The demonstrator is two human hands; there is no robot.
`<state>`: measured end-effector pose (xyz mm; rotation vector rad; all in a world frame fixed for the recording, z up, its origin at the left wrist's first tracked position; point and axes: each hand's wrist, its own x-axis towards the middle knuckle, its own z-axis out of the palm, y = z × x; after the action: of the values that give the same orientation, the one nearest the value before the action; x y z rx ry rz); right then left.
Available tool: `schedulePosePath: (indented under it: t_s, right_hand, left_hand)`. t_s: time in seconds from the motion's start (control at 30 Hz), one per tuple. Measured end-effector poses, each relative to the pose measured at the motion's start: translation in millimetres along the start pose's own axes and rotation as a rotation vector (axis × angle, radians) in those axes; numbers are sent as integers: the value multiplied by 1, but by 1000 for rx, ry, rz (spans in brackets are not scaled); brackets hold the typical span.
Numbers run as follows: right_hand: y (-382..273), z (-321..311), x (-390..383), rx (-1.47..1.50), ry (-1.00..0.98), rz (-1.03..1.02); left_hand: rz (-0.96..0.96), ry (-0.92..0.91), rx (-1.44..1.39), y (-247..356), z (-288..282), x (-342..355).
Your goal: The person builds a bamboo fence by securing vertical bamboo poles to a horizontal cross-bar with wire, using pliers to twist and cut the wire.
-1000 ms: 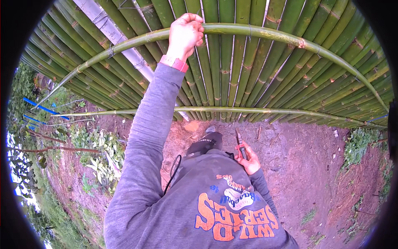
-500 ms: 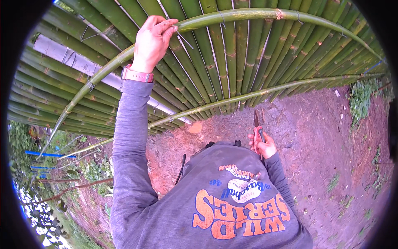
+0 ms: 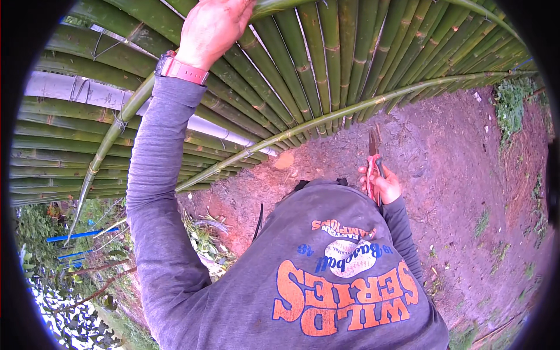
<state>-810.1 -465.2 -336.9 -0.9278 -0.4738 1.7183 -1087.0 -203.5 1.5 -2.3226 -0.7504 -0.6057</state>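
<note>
At the top edge, my left hand (image 3: pixel 213 32) is raised against a curved green bamboo pole (image 3: pixel 280 4) that runs across a panel of upright bamboo canes (image 3: pixel 280 76). Its fingers look curled in, but the picture's edge cuts them off, so what they pinch is hidden. Lower and to the right, my right hand (image 3: pixel 386 185) grips a pair of pliers (image 3: pixel 372 166) with red and dark handles. The dark jaws of the pliers point away from me, toward the foot of the canes.
A second, thinner bamboo pole (image 3: pixel 326 118) bends across the lower part of the canes. On the left, a pale pipe-like pole (image 3: pixel 70 88) lies among them, with wire around it. Bare brown soil (image 3: pixel 449 175) spreads to the right; leafy plants (image 3: pixel 507 116) grow beyond.
My view has shifted, so the left hand and the upper pole sit higher in the picture. The pliers in my right hand appear slightly farther right. The wire end by my left fingers no longer shows.
</note>
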Motion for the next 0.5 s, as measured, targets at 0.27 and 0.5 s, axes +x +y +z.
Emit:
schedulePosePath:
  t_s: [0.27,0.5]
  right_hand:
    - [3,5,-1,-40,31,-73]
    - [9,17,-7,-39,21,-60]
  left_hand:
    - [110,-44,-276,14,-11,15]
    - [115,60,-144,7,2,13]
